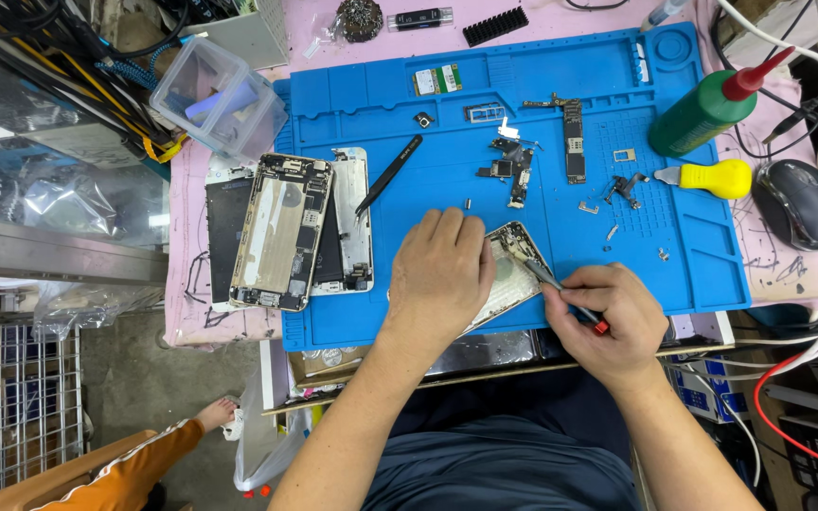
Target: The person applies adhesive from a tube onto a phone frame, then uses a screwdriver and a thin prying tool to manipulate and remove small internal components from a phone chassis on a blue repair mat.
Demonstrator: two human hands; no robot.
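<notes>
A silver phone back housing [515, 268] lies tilted on the blue work mat [702, 255]. My left hand [439, 270] presses flat on it, covering most of it. My right hand [608, 312] grips a slim screwdriver [560, 288] with a red end; its tip touches the housing's upper corner. Small boards and flex parts, such as a long logic board [574, 140] and a dark camera module part [513, 170], lie scattered on the mat beyond my hands.
Stacked gutted phones [281, 230] sit at the mat's left, black tweezers [388, 174] beside them. A green bottle [707, 109], yellow tool [717, 177] and black mouse [801, 202] are at right. A clear plastic box [218, 97] stands top left. Another person's leg in orange [134, 459] is bottom left.
</notes>
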